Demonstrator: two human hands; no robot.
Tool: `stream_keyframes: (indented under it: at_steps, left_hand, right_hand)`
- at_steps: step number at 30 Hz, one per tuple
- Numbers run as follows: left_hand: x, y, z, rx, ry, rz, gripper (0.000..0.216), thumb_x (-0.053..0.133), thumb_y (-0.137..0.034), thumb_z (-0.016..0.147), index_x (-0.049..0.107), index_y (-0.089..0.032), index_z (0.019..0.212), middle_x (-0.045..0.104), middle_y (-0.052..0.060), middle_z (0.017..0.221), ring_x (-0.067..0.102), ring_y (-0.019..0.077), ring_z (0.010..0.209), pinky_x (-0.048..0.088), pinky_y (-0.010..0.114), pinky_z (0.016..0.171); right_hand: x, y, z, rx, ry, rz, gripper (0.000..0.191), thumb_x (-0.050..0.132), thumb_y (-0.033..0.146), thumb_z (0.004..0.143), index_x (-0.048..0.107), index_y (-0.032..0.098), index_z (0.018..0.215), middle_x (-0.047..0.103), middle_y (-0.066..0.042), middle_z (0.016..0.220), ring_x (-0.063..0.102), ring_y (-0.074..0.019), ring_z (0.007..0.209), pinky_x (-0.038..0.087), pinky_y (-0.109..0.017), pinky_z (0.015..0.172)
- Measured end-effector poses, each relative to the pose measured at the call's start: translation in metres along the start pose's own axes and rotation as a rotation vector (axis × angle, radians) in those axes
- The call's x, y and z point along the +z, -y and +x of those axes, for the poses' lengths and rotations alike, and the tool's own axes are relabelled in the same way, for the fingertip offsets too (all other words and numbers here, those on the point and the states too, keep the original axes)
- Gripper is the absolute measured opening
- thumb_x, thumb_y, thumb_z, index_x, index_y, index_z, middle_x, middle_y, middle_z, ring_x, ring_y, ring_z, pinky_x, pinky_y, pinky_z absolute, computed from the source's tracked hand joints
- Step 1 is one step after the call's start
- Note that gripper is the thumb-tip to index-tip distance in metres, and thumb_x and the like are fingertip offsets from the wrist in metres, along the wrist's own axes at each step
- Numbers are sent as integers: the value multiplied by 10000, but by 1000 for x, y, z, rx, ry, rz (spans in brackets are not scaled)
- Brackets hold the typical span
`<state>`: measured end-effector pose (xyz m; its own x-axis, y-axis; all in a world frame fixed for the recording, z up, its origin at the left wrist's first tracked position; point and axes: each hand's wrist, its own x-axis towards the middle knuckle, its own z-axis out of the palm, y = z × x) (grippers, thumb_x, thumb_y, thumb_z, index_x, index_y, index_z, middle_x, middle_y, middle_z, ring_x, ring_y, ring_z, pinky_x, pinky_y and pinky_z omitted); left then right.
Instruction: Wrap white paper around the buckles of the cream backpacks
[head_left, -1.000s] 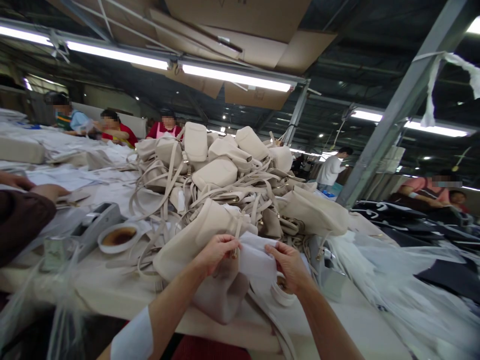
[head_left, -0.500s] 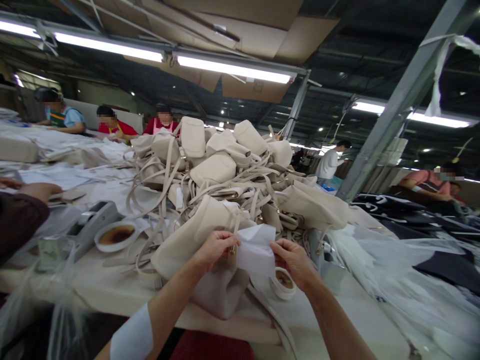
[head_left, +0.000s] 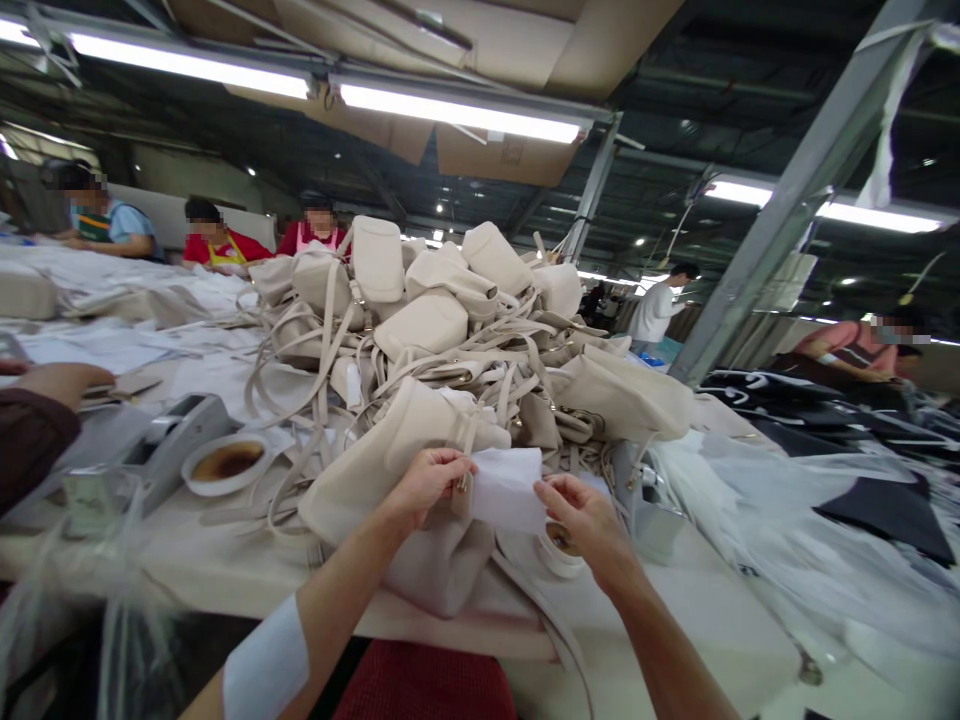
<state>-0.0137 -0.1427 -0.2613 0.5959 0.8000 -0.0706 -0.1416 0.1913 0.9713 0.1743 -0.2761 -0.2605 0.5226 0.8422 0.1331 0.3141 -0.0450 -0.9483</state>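
A cream leather bag [head_left: 390,450] lies at the table's near edge, in front of a tall heap of similar cream bags and straps [head_left: 457,320]. My left hand [head_left: 429,482] is closed, pinching the bag's hardware and one edge of a white sheet of paper [head_left: 507,488]. My right hand [head_left: 583,516] is closed on the other edge of the same sheet, just above a roll of tape [head_left: 559,548] on the table.
A grey tape dispenser [head_left: 169,440] and a white dish of brown liquid [head_left: 225,463] sit to the left. A co-worker's arm in a dark sleeve [head_left: 34,430] rests at far left. Other people sit further back. Clear plastic wrap and dark fabric [head_left: 885,510] cover the right.
The paper has been folded smaller and drawn in against the bag between my two hands. My view has tilted up slightly.
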Motion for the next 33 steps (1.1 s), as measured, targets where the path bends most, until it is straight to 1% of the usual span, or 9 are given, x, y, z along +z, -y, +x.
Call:
stream_keyframes:
  at_steps: [2, 5, 9, 14, 19, 24, 28, 30, 33]
  left_hand:
    - [0, -1, -1, -1, 6, 5, 294, 792, -407, 580, 714, -136, 664, 572, 5, 626, 479, 110, 612, 373, 238, 602]
    - [-1, -1, -2, 1, 27, 14, 312, 792, -424, 564, 711, -138, 657, 567, 4, 619, 471, 108, 603, 364, 234, 585]
    - [0, -1, -2, 7, 23, 3, 322, 796, -432, 555, 703, -137, 643, 572, 9, 601, 469, 105, 570, 353, 232, 553]
    - [3, -1, 1, 9, 33, 2, 303, 800, -420, 577, 703, -138, 633, 590, 18, 584, 487, 109, 556, 357, 234, 550]
    - [1, -1, 1, 17, 71, 3, 348, 792, -466, 601, 708, -133, 658, 687, 65, 704, 571, 137, 644, 408, 246, 611]
    - [-2, 0, 2, -16, 78, -13, 396, 821, -497, 588, 716, -139, 722, 735, 93, 819, 612, 151, 698, 445, 260, 663]
    - [-4, -2, 3, -42, 83, -59, 401, 844, -489, 577, 722, -139, 733, 748, 105, 862, 656, 184, 789, 491, 282, 742]
    - [-6, -4, 3, -52, 100, -81, 388, 849, -477, 587, 727, -141, 738, 753, 110, 883, 670, 194, 814, 504, 287, 757]
    - [-8, -5, 3, -63, 118, -106, 376, 860, -466, 586, 726, -145, 728, 759, 112, 899, 678, 194, 809, 515, 285, 750]
  right_hand:
    - [1, 0, 5, 8, 8, -3, 425, 755, 597, 628, 604, 200, 644, 539, 27, 607, 497, -138, 601, 428, -275, 598]
    - [-2, 0, 12, 71, 45, 205, 385, 768, 536, 621, 554, 216, 629, 492, 48, 589, 448, -122, 555, 389, -256, 548]
    - [-12, -6, 21, 145, 28, 463, 367, 797, 441, 555, 497, 239, 612, 510, 36, 595, 480, -154, 572, 432, -283, 568]
    - [-14, -24, 34, 131, -18, 476, 298, 717, 453, 639, 502, 248, 667, 578, 8, 664, 552, -200, 644, 478, -324, 612]
    - [-35, -51, 61, -6, -257, 76, 286, 569, 514, 670, 421, 274, 615, 527, -4, 612, 528, -203, 617, 461, -329, 593]
    - [-72, -81, 80, 44, -371, -341, 234, 559, 408, 711, 458, 267, 554, 448, 7, 513, 459, -198, 550, 355, -324, 558]
    - [-84, -102, 84, 70, -363, -713, 166, 547, 185, 718, 509, 232, 564, 574, -41, 612, 572, -232, 707, 390, -322, 676]
    - [-87, -108, 85, 71, -319, -864, 152, 505, 118, 773, 599, 212, 699, 628, -61, 686, 610, -236, 759, 408, -317, 703]
    - [-91, -109, 86, 55, -216, -1067, 298, 422, 58, 867, 662, 198, 974, 683, -101, 824, 655, -244, 793, 428, -330, 710]
